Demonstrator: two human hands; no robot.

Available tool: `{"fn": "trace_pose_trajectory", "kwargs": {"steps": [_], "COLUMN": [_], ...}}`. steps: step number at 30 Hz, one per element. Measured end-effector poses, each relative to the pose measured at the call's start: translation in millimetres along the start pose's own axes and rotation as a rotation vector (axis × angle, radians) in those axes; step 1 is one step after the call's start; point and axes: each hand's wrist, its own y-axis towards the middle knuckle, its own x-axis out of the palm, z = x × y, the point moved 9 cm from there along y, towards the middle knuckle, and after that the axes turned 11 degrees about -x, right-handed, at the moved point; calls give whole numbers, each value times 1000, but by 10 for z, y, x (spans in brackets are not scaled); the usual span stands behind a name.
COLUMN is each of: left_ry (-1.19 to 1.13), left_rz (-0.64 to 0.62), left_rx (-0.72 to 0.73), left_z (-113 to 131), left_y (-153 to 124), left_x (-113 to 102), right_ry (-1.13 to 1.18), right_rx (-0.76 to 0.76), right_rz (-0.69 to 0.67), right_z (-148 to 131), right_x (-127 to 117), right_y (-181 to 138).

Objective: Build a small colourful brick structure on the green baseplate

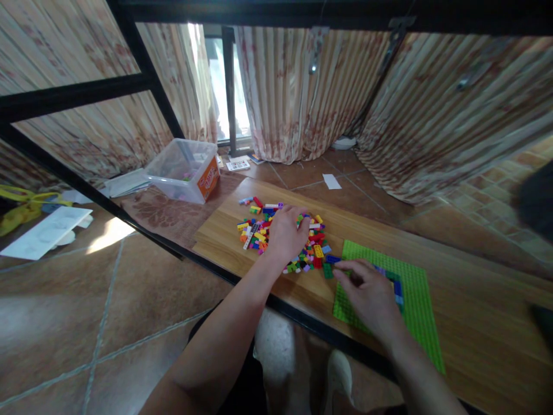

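Note:
My left hand (287, 231) rests over a pile of mixed toy bricks (259, 236), its thumb spread apart from the fingers; some fingertips are hidden among the bricks. Over the left part of a bright green studded baseplate (419, 311) is my right hand (367, 288), thumb and index finger curled together. Right by those fingertips are a dark blue brick (332, 259) and a dark green brick (328, 271); whether the fingers grip anything cannot be made out. Partly behind the right hand, a row of blue and green bricks (398, 291) stands on the baseplate.
The wooden board (470, 311) carries bricks and baseplate, with a black metal bar (302, 320) along its near edge. A clear plastic box (173, 167) with an orange label stands on the floor at left. Curtains (280, 92) hang behind; white paper (332, 181) lies on the tiles.

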Motion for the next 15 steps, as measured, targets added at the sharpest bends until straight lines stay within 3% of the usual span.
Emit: {"fn": "trace_pose_trajectory", "kwargs": {"steps": [2, 5, 15], "left_ry": [-4, -20, -21], "left_rz": [-9, -11, -31], "left_rx": [0, -5, -19], "left_z": [3, -9, -32], "left_y": [-9, -15, -21], "left_x": [19, 32, 50], "right_ry": [24, -73, -280], "right_rx": [-70, -153, -217], "right_rz": [-77, -109, -66], "right_z": [-208, -344, -479], "right_x": [269, 481, 556], "right_y": [16, 34, 95]}}
